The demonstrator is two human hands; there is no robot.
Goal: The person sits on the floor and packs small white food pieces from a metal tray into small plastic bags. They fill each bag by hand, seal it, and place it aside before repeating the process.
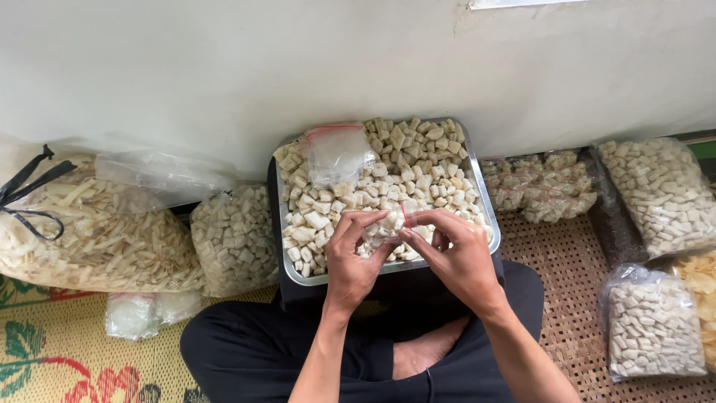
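Observation:
A metal tray (488, 210) heaped with pale square crackers (418, 160) rests in front of my crossed legs. Over its near edge, my left hand (352, 257) and my right hand (455, 250) together hold a small clear zip bag (391, 224) with a red seal strip, filled with crackers. The fingers of both hands pinch the bag's top. An empty clear zip bag (335, 153) with a red strip lies on the crackers at the tray's far left.
Large clear bags of crackers lie on the left (97, 231) (235, 239) and on the right (664, 194) (652, 325). Small filled zip bags (537, 186) are piled right of the tray. A white wall stands behind. Woven mats cover the floor.

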